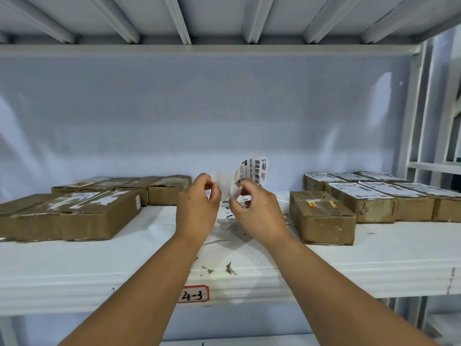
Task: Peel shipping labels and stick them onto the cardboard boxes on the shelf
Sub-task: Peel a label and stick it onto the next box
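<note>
Step in hand, as judged: separation of label from backing. The label point(257, 173) is pinched at its lower edge by the right hand point(254, 211). The blank backing strip point(220, 183) is pinched by the left hand point(199, 203). Both are held just above the shelf point(374, 258), midway between its left and right ends.

For a clean peel, the backing should be drawn away low and flat. The label should be held taut and its adhesive side left untouched, so that no fold is set.

The label's long axis stands nearly upright, leaning slightly right, with the free end up. The printed face is turned toward the camera. The unlabelled box point(321, 216) toward the right end is judged the likely target.
</note>
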`<state>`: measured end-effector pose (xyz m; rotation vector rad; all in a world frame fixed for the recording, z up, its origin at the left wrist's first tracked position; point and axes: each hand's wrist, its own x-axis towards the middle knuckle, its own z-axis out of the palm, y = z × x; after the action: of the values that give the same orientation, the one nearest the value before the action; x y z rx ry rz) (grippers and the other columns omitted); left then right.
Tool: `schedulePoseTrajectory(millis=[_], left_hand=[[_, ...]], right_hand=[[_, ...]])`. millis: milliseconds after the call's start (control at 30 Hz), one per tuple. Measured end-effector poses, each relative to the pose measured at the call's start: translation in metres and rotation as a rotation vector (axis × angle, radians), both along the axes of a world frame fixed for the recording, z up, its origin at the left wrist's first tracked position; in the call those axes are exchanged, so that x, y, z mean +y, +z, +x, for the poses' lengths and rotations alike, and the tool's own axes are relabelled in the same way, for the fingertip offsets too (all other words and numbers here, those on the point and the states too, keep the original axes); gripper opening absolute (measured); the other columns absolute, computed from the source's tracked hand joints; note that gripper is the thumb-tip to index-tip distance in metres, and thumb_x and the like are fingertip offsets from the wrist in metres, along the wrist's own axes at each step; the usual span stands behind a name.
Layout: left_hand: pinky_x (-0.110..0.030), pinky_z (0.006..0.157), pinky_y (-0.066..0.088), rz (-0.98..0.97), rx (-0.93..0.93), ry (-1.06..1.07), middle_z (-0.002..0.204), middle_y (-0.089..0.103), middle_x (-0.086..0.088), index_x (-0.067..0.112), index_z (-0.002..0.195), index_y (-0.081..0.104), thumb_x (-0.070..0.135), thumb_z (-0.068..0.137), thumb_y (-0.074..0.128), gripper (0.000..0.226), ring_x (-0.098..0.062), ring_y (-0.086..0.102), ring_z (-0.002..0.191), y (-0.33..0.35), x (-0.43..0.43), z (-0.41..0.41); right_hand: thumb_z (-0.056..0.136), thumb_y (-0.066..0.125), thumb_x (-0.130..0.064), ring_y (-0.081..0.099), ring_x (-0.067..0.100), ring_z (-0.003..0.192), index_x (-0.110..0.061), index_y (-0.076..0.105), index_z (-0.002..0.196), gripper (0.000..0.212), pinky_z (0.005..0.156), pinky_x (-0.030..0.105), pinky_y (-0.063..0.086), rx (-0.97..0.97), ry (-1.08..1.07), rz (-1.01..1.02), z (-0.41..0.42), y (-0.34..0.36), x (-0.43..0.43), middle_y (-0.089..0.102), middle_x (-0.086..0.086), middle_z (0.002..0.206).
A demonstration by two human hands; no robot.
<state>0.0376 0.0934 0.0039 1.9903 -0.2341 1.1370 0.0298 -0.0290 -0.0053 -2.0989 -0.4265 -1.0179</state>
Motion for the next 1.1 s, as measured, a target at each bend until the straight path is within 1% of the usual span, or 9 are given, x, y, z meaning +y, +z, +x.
schedulePoseTrajectory(millis=[133, 233, 333, 433, 500, 600, 767, 900, 1100], left_hand=[[-0.025, 0.047, 0.044, -0.21, 0.096, -0.197, 0.068, 0.06, -0.008, 0.012, 0.076, 0.042, 0.011, 0.096, 0.043, 0.02, -0.011, 0.059, 0.042, 0.002, 0.0, -0.001], [-0.029, 0.053, 0.053, -0.42, 0.147, -0.291, 0.052, 0.06, -0.001, 0.011, 0.082, 0.042, 0.008, 0.099, 0.037, 0.017, -0.008, 0.06, 0.041, 0.004, 0.004, 0.001], [-0.022, 0.047, 0.052, -0.698, 0.196, -0.333, 0.059, 0.057, -0.007, 0.004, 0.092, 0.045, 0.001, 0.096, 0.036, 0.01, -0.008, 0.062, 0.043, 0.007, 0.008, 0.005], [-0.017, 0.044, 0.049, -0.923, 0.248, -0.349, 0.065, 0.054, -0.009, 0.003, 0.089, 0.047, -0.006, 0.089, 0.042, 0.01, -0.008, 0.06, 0.041, 0.007, 0.014, 0.01], [-0.017, 0.044, 0.048, -1.011, 0.269, -0.361, 0.065, 0.053, -0.01, 0.003, 0.083, 0.047, -0.01, 0.085, 0.045, 0.014, -0.009, 0.058, 0.039, 0.006, 0.016, 0.012], [-0.018, 0.044, 0.049, -1.072, 0.275, -0.333, 0.066, 0.054, -0.011, 0.006, 0.073, 0.045, -0.01, 0.085, 0.042, 0.02, -0.012, 0.057, 0.041, 0.005, 0.018, 0.014], [-0.028, 0.064, 0.055, -1.18, 0.233, -0.302, 0.072, 0.061, -0.016, 0.003, 0.095, 0.046, -0.004, 0.089, 0.035, 0.014, -0.013, 0.063, 0.044, 0.002, 0.023, 0.024], [-0.031, 0.073, 0.055, -1.173, 0.213, -0.302, 0.093, 0.06, -0.022, 0.004, 0.096, 0.044, -0.003, 0.089, 0.038, 0.012, -0.019, 0.066, 0.06, 0.002, 0.023, 0.026], [-0.027, 0.059, 0.057, -1.128, 0.189, -0.305, 0.1, 0.054, -0.012, 0.013, 0.108, 0.036, -0.008, 0.089, 0.048, 0.031, -0.021, 0.062, 0.073, 0.002, 0.023, 0.021]], right_hand=[[0.089, 0.058, -0.023, 0.061, 0.026, 0.077, -0.012, 0.049, 0.085, 0.015, 0.07, 0.035, 0.047, 0.063, -0.052, 0.116, -0.004, 0.004, -0.003, 0.067, 0.003, 0.086], [0.088, 0.054, -0.022, 0.058, 0.025, 0.076, -0.009, 0.047, 0.085, 0.015, 0.067, 0.035, 0.045, 0.076, -0.089, 0.262, -0.007, 0.009, -0.006, 0.065, 0.006, 0.078], [0.087, 0.052, -0.019, 0.056, 0.026, 0.07, -0.008, 0.047, 0.085, 0.013, 0.063, 0.033, 0.04, 0.106, -0.06, 0.4, -0.009, 0.012, -0.007, 0.062, 0.008, 0.07], [0.087, 0.051, -0.016, 0.059, 0.03, 0.074, -0.009, 0.046, 0.085, 0.009, 0.07, 0.042, 0.053, 0.064, -0.071, 0.522, -0.004, 0.012, -0.01, 0.058, 0.003, 0.067], [0.086, 0.048, -0.014, 0.06, 0.032, 0.074, -0.012, 0.044, 0.084, 0.005, 0.071, 0.05, 0.054, 0.027, -0.103, 0.586, -0.002, 0.013, -0.011, 0.055, 0.001, 0.067], [0.085, 0.044, -0.011, 0.062, 0.039, 0.075, -0.015, 0.038, 0.083, 0.007, 0.068, 0.05, 0.049, -0.021, -0.139, 0.654, -0.001, 0.014, -0.014, 0.053, 0.007, 0.07], [0.088, 0.047, -0.005, 0.051, 0.022, 0.087, -0.012, 0.045, 0.096, 0.011, 0.068, 0.03, 0.036, -0.105, -0.166, 0.53, -0.004, 0.013, -0.013, 0.054, 0.002, 0.098], [0.088, 0.051, -0.006, 0.048, 0.012, 0.089, -0.011, 0.055, 0.1, 0.014, 0.068, 0.02, 0.032, -0.128, -0.19, 0.291, -0.002, 0.008, -0.009, 0.053, -0.006, 0.1], [0.086, 0.055, -0.006, 0.055, 0.022, 0.101, -0.009, 0.061, 0.096, 0.013, 0.068, 0.016, 0.026, -0.12, -0.22, 0.229, 0.004, 0.003, -0.01, 0.06, 0.004, 0.105]])
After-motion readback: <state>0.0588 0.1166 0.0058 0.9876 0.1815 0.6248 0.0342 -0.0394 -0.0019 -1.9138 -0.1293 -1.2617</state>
